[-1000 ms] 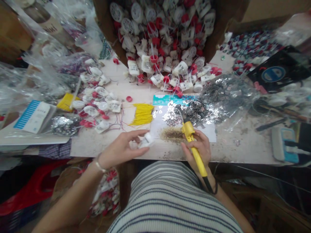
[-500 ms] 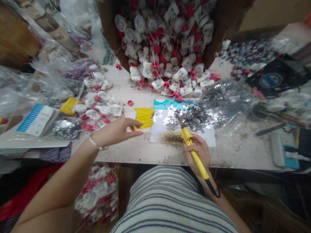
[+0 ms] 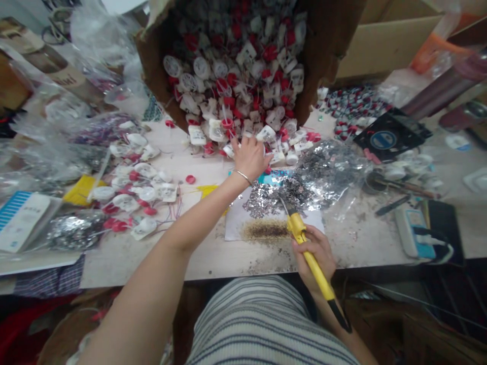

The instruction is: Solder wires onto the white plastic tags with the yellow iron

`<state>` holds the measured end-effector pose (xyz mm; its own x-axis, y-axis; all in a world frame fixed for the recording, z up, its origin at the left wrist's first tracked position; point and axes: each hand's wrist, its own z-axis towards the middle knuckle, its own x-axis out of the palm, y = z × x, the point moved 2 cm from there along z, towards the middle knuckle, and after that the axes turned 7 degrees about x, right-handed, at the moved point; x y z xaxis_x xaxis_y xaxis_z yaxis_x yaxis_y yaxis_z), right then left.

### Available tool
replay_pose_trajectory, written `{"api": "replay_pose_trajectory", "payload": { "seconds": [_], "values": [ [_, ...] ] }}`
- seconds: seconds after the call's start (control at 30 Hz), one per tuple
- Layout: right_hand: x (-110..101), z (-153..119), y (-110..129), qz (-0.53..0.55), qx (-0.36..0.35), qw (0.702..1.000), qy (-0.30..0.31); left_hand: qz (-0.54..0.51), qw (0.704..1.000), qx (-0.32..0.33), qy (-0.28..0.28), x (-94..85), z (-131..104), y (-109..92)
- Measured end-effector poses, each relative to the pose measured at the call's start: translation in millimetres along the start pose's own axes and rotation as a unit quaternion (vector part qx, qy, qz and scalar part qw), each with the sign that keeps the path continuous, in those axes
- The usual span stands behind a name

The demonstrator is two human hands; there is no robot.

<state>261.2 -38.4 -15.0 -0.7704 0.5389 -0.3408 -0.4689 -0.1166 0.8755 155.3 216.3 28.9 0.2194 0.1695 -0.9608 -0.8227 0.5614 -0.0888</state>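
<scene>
My left hand (image 3: 251, 159) reaches forward over white plastic parts with red caps (image 3: 217, 130) that spill from a tipped cardboard box (image 3: 330, 56). Its fingers are spread and touch the pile; whether any part is between them cannot be seen. In my right hand (image 3: 318, 252) is a yellow soldering iron (image 3: 314, 267) with a black cord, its metal tip pointing up and left. The tip is by a heap of small shiny metal pieces (image 3: 262, 198) on a white sheet (image 3: 235, 228). Yellow wires (image 3: 207, 190) lie partly hidden behind my left forearm.
More white and red parts (image 3: 146, 192) lie at left, near a bag of metal pieces (image 3: 76, 230). Brown residue (image 3: 266, 229) covers part of the sheet. At right are a plastic bag of metal pieces (image 3: 335, 170), a black packet (image 3: 391, 134) and a blue-white device (image 3: 414, 233).
My left hand has moved from beside the yellow wires forward and right onto the parts at the box mouth. The right hand still holds the soldering iron; the view has shifted.
</scene>
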Motion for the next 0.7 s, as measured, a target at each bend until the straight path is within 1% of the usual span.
{"api": "replay_pose_trajectory", "payload": {
  "seconds": [0.07,0.1,0.13,0.17,0.2,0.3,0.33,0.37,0.4,0.47,0.57,0.63,0.7],
  "values": [
    [3,1,2,0.01,-0.011,1.0,0.006,0.019,1.0,-0.025,-0.002,2.7,9,1],
    [4,2,4,0.017,-0.018,1.0,0.009,0.028,0.999,-0.036,0.01,4.2,14,3],
    [4,2,4,0.023,-0.023,0.999,0.013,0.037,0.998,-0.044,0.033,5.7,19,5],
    [5,2,5,0.028,-0.026,0.999,0.015,0.046,0.995,-0.051,0.066,6.9,23,8],
    [4,2,5,0.031,-0.026,0.999,0.017,0.052,0.991,-0.056,0.113,7.9,28,11],
    [1,0,2,0.03,-0.012,0.999,0.012,0.048,0.962,-0.055,0.262,7.2,35,18],
    [0,-1,1,0.026,-0.006,1.0,0.009,0.043,0.953,-0.046,0.295,6.0,35,20],
    [-1,-2,0,0.022,-0.002,1.0,0.006,0.04,0.948,-0.036,0.313,4.5,34,21],
    [0,-3,0,0.018,0.0,1.0,0.006,0.041,0.948,-0.025,0.315,3.2,33,22],
    [1,-3,0,0.02,-0.004,1.0,0.005,0.048,0.955,-0.007,0.291,1.7,28,21],
    [5,-3,4,0.034,-0.026,0.999,0.009,0.049,0.973,0.001,0.227,2.5,20,17],
    [7,-3,6,0.042,-0.037,0.998,0.012,0.042,0.981,-0.019,0.187,4.0,17,13],
    [7,-4,6,0.044,-0.037,0.998,0.013,0.043,0.985,-0.055,0.16,6.3,19,10]
  ]
}}
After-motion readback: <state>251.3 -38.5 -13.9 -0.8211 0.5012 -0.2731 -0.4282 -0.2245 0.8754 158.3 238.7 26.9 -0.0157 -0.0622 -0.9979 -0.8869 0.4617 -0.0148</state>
